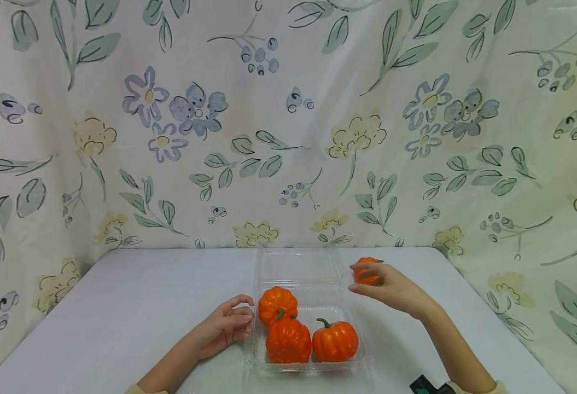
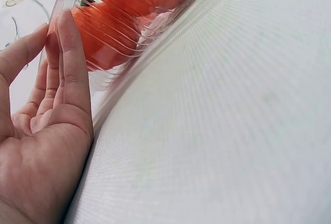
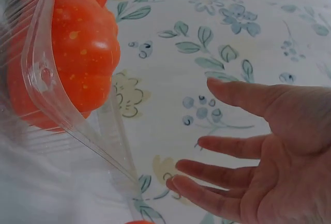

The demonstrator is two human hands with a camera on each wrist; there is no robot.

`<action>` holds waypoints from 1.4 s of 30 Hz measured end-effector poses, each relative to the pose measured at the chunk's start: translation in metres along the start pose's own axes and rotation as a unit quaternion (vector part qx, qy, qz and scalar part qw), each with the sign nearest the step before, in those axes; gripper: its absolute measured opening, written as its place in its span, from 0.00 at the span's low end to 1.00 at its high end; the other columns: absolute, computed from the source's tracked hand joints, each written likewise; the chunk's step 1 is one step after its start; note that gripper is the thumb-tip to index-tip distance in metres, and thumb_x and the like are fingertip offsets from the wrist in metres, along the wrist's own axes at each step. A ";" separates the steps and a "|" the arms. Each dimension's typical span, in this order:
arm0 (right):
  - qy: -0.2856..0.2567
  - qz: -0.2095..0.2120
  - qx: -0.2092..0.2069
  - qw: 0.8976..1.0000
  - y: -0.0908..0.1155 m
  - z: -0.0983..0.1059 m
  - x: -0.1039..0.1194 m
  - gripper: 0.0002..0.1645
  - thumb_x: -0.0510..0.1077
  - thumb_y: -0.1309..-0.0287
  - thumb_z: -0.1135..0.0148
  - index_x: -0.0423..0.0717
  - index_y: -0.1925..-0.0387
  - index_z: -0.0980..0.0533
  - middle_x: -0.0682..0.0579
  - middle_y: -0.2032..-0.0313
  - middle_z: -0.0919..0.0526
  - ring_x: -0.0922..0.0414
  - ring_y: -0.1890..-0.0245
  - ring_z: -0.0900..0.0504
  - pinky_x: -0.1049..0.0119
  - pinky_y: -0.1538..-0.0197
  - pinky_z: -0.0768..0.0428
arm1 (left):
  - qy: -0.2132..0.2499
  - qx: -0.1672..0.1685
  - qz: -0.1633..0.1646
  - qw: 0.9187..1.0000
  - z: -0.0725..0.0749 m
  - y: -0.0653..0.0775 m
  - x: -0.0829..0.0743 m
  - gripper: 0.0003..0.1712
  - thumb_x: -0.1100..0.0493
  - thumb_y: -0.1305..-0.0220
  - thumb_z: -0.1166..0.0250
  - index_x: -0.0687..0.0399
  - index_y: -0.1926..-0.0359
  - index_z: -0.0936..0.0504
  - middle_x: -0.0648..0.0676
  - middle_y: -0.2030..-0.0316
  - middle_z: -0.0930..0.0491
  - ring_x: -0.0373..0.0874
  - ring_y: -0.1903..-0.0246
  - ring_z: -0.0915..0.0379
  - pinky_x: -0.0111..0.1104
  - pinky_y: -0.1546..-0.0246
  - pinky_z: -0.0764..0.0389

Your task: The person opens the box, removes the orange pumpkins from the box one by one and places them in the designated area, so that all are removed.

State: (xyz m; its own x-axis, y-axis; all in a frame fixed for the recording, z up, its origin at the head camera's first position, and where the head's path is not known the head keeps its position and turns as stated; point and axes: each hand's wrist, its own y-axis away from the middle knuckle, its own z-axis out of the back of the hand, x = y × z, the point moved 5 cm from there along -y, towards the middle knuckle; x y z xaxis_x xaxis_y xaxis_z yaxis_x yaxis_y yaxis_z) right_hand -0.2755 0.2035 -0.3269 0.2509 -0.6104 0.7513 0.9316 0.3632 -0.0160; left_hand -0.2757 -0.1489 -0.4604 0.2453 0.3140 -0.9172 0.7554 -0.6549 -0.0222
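Note:
A clear plastic clamshell box (image 1: 313,366) lies with its lid (image 1: 300,266) folded back. In it sit three orange toy-like pumpkins with green stems: one at the back left (image 1: 277,303), one at the front left (image 1: 289,342) and one at the front right (image 1: 335,342). My left hand (image 1: 225,327) rests its fingertips against the box's left side; in the left wrist view its fingers (image 2: 74,58) are fairly straight at the plastic edge. Spread and holding nothing, my right hand (image 1: 391,287) hovers right of the lid. Behind its fingers another pumpkin (image 1: 365,269) is partly hidden.
A white-covered table (image 1: 160,284) carries everything. Floral cloth (image 1: 288,164) hangs behind it and along both sides. A dark strap-like device (image 1: 428,384) shows beside the right forearm at the bottom.

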 end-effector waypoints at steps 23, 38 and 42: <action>-0.061 0.039 0.098 0.993 -0.004 -0.034 0.006 0.29 0.49 0.34 0.27 0.40 0.37 0.22 0.40 0.43 0.17 0.49 0.48 0.16 0.51 0.47 0.14 | 0.005 0.011 -0.006 1.000 -0.002 0.000 -0.001 0.13 0.68 0.19 0.51 0.49 0.42 0.32 0.45 0.61 0.19 0.36 0.63 0.19 0.25 0.56 0.15; -0.088 0.023 0.181 0.979 -0.003 -0.057 0.009 0.24 0.46 0.34 0.29 0.39 0.42 0.22 0.39 0.41 0.19 0.39 0.40 0.19 0.43 0.40 0.16 | 0.003 0.011 -0.005 1.000 0.000 -0.001 0.001 0.12 0.68 0.19 0.49 0.49 0.43 0.32 0.45 0.60 0.18 0.35 0.63 0.18 0.24 0.56 0.15; -0.085 0.027 0.194 0.977 -0.004 -0.061 0.008 0.24 0.46 0.35 0.28 0.39 0.43 0.21 0.43 0.42 0.17 0.40 0.40 0.19 0.42 0.39 0.17 | 0.002 0.010 -0.005 1.000 0.000 0.000 0.000 0.12 0.67 0.20 0.48 0.49 0.42 0.32 0.45 0.60 0.18 0.35 0.62 0.18 0.25 0.56 0.15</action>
State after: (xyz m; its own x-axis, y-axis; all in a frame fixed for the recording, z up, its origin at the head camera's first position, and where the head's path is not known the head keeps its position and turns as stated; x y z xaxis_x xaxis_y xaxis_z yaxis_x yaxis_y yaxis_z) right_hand -0.2611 0.1544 -0.3607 0.2188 -0.4697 0.8553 0.7408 0.6504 0.1677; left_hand -0.2758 -0.1483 -0.4606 0.2403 0.3241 -0.9150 0.7453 -0.6655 -0.0400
